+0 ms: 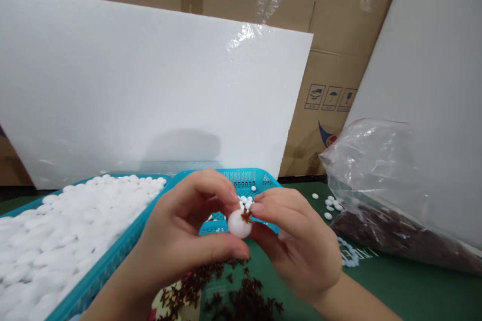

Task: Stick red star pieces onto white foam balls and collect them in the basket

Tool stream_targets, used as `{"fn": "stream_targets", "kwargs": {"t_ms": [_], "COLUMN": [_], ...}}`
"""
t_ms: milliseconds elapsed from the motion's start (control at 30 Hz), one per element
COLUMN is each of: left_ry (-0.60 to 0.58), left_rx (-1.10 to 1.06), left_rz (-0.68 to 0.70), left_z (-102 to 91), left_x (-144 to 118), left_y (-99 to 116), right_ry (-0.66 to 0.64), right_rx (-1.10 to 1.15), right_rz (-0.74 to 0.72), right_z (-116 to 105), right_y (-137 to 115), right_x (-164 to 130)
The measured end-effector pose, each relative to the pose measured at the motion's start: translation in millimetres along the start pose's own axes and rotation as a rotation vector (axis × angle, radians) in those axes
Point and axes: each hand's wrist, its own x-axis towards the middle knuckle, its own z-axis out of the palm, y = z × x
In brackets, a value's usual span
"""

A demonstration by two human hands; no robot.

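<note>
L hand [181, 225] grips wht ball [238, 226]; R hand [301, 241] pinches brn star pc [246, 215] at ball's R side. Teal basket [244, 176] behind ball, loose brn bits [246, 305] below it.

The surface [399, 291] is dark green and smooth, with pale lettering [367, 252] on its right part, and on its left stands a large teal basket [116, 249], with a second teal basket [259, 175] just beside it toward the middle. Along the near side, brown star-shaped pieces [248, 303] lie loose in dark clusters, some of them over a yellowish patch [193, 311]. To the right a clear plastic bag [395, 195] lies slumped, with several small white pieces [328, 216] near its left end and a pale blue beaded loop [355, 256], partly hidden, beside the lettering
</note>
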Motion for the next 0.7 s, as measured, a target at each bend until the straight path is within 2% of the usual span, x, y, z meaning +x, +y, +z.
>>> {"fn": "stream_targets", "kwargs": {"t_ms": [133, 433, 700], "left_ry": [0.047, 0.048, 0.083], "left_rx": [0.018, 0.009, -0.042], "left_rz": [-0.001, -0.021, -0.024], "left_z": [-0.3, 0.1, 3.8], "left_x": [-1.1, -1.4, -1.3], "left_y": [-0.6, -2.7, -1.9], "right_ry": [0.001, -0.013, 0.036], "right_rx": [0.012, 0.012, 0.017], "right_rz": [0.013, 0.019, -0.003], "right_z": [1.0, 2.3, 1.7], "right_y": [-0.4, -0.6, 2.7], "right_x": [0.3, -3.2, -3.7]}}
